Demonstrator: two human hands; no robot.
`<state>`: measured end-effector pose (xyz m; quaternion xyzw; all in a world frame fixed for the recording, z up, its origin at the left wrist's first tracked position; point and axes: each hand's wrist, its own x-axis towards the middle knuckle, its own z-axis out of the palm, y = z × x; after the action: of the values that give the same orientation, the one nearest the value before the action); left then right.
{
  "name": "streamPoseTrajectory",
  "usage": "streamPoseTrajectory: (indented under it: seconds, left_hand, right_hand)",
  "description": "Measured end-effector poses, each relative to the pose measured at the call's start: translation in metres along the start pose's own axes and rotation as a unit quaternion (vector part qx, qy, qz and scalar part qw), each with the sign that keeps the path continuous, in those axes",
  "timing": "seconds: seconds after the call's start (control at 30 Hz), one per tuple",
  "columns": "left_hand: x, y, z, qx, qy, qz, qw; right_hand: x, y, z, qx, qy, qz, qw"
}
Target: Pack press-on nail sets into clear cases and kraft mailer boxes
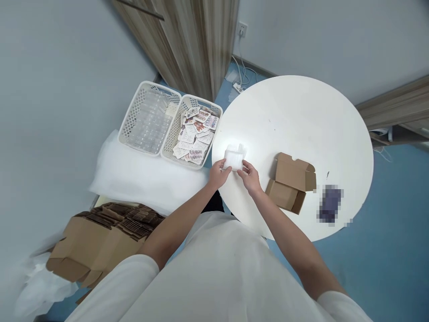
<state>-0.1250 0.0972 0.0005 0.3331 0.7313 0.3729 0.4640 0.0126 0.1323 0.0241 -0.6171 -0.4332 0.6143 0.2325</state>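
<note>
Starting far left: pile of flat brown cartons low on the floor side, stacked loose, w/ white wrap sheets spread just above and beside them. Next over, two white mesh baskets side by side and touching. The left basket holds clear plastic bits; can't tell exactly what they are. The right basket is full of small printed cards, heaped every which way.

Now the action, at the near-left edge of the round white table. Left hand is pinched on the left edge of a white pad, thumb and fingers closed on it. The pad sits low over the tabletop, btwn both hands; can't tell if it's resting on the surface or lifted a touch. Right hand is clamped on the pad's lower right corner, fingertips gripping.

Moving right: small brown mailer box on the table, lid flipped open, near the right hand but not touching it. Further right, a dark blurred-out item near the table's edge; can't make it out.

Bkgd: wood-grain panel up top, wall socket and a power strip on the blue floor behind the table.
</note>
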Motion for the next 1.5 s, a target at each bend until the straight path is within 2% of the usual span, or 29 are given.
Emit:
streamPoseTrajectory:
  seconds: [0.17,0.3,0.4,0.57,0.7,0.87,1.03,1.17,1.27,1.33,1.4,1.47,1.5]
  left_hand:
    - [-0.044,0.014,0.028,0.001,0.011,0.055,0.998]
    - [-0.08,0.027,0.064,0.03,-0.005,0.125,0.992]
    - [-0.103,0.033,0.096,0.083,-0.048,0.174,0.98]
    - [-0.121,0.036,0.138,0.225,-0.145,0.226,0.936]
    - [-0.125,0.039,0.155,0.361,-0.175,0.209,0.892]
    - [-0.125,0.047,0.163,0.494,-0.187,0.183,0.829]
    - [-0.127,0.046,0.168,0.537,-0.19,0.181,0.802]
    - [-0.132,0.039,0.17,0.535,-0.176,0.191,0.804]
    - [-0.134,0.038,0.168,0.515,-0.155,0.2,0.819]
    - [-0.13,0.038,0.164,0.486,-0.127,0.205,0.84]
    - [-0.12,0.04,0.158,0.439,-0.096,0.194,0.872]
    - [-0.106,0.043,0.152,0.368,-0.088,0.152,0.913]
    - [-0.098,0.045,0.15,0.319,-0.098,0.12,0.935]
  right_hand:
    - [-0.034,0.006,-0.043,0.016,0.007,-0.029,0.999]
    - [-0.063,0.027,-0.091,0.055,0.009,-0.07,0.996]
    - [-0.083,0.05,-0.131,0.083,0.02,-0.106,0.991]
    - [-0.095,0.085,-0.18,0.012,0.051,-0.077,0.996]
    - [-0.095,0.095,-0.195,-0.087,0.031,-0.062,0.994]
    - [-0.092,0.09,-0.194,-0.225,0.011,-0.048,0.973]
    - [-0.089,0.081,-0.196,-0.294,-0.048,-0.038,0.954]
    - [-0.086,0.079,-0.201,-0.309,-0.072,-0.044,0.947]
    - [-0.086,0.081,-0.209,-0.262,-0.063,-0.069,0.961]
    - [-0.084,0.081,-0.218,-0.19,-0.026,-0.086,0.978]
    - [-0.079,0.08,-0.231,-0.105,0.046,-0.085,0.99]
    - [-0.071,0.078,-0.245,-0.028,0.125,-0.068,0.989]
    - [-0.067,0.078,-0.251,0.009,0.14,-0.05,0.989]
